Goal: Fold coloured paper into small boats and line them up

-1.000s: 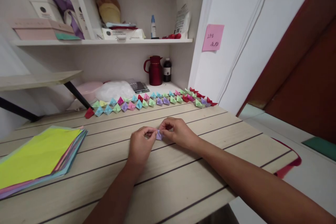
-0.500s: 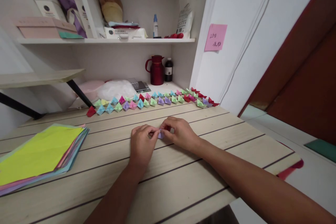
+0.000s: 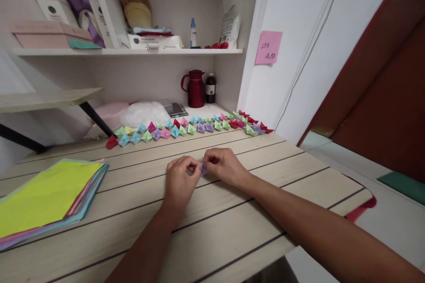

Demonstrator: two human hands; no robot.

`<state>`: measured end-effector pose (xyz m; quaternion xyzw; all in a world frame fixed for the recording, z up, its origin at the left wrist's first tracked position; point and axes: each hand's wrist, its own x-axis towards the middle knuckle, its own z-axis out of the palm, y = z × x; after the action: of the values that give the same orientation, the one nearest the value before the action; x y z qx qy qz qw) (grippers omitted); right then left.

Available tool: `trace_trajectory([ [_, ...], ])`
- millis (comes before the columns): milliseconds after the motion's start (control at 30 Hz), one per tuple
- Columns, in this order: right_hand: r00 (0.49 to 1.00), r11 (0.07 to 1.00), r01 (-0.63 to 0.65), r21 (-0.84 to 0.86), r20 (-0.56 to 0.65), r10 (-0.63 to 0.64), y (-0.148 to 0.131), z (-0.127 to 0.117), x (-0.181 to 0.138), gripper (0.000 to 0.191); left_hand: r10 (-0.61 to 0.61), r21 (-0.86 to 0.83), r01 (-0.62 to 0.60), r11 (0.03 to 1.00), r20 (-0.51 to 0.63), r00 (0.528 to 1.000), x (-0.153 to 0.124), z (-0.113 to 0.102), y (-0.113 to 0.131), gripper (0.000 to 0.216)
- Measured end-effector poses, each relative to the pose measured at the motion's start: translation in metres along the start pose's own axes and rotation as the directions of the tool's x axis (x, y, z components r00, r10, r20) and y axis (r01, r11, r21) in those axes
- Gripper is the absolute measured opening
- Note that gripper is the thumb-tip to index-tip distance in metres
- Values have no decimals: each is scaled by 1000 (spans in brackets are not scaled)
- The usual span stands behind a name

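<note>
A small piece of folded purple paper (image 3: 203, 170) is pinched between my two hands, just above the middle of the table. My left hand (image 3: 182, 177) grips its left side between thumb and forefinger. From the right, my right hand (image 3: 225, 166) closes thumb and fingers on the other side, and these fingers hide part of the paper. Beyond the hands, folded paper boats (image 3: 175, 131) in red, blue, green, purple and pink stand in rows along the table's back edge.
A stack of coloured paper sheets (image 3: 46, 194), yellow on top, lies on the table (image 3: 229, 239) at left. Behind the boats are a plastic bag (image 3: 144, 114), a red jug (image 3: 195, 89) and a dark bottle (image 3: 210, 88). A small raised shelf (image 3: 49, 99) stands at back left.
Both hands still pinch the purple paper, with slight shifts of the fingers; the right fingers have curled in a little. The whole view has moved slightly, so the surroundings appear further left.
</note>
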<state>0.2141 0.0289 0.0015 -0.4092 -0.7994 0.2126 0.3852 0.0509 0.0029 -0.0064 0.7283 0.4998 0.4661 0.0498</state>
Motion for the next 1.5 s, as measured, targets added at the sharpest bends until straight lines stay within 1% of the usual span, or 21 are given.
trace_trajectory([
  [133,999,999,-44,13,-21,44,2,-2,2,9,-51,-42,49,998,-57,997,1,1,-5,11],
  [233,997,998,-57,-13,-51,56,1,-3,3,7,-61,-62,56,997,-86,994,2,-1,-6,10],
  [367,998,998,-35,-53,-46,33,-1,-4,3,5,-44,-61,40,997,-58,997,3,-2,-4,18],
  [733,999,978,47,-204,5,-47,-9,-8,0,4,-36,-66,35,997,-12,999,2,0,-5,7],
  [967,997,973,74,-220,36,-68,-11,-8,-1,5,-41,-82,42,996,10,999,2,2,-6,6],
  [1133,995,974,99,-202,48,-91,-10,-8,-1,10,-40,-81,42,996,37,999,2,4,-5,8],
  [1300,992,976,116,-182,64,-106,-8,-9,0,13,-73,-88,76,993,35,997,2,5,-4,8],
  [1500,998,978,47,-204,51,-38,-7,-12,1,12,-162,-95,162,982,12,987,3,4,-6,7],
])
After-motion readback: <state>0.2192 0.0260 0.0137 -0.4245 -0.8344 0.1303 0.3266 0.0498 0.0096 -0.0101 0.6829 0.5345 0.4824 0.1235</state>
